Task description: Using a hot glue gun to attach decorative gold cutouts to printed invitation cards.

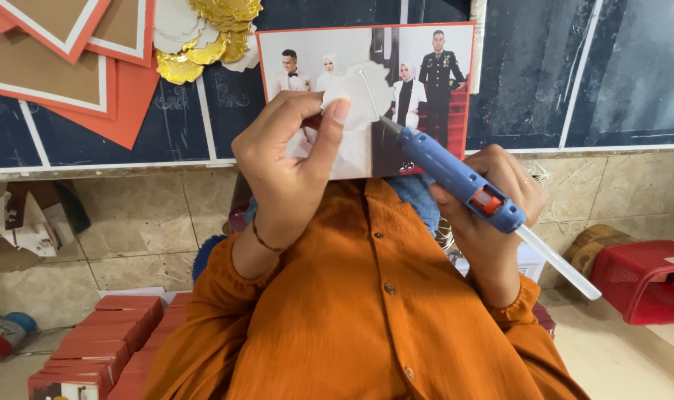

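glossy plastic glue gun [461,180], seemingly matt paper cutout [365,96].

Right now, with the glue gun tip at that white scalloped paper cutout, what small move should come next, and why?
Probably squeeze a small dab of glue: the blue glue gun in the right hand has its nozzle at the white scalloped cutout, which the left hand pinches steady.

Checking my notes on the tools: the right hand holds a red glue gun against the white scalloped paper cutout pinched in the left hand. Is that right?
Not quite: the glue gun is blue, as the head view shows. The right hand holds it against the white scalloped paper cutout pinched in the left hand.
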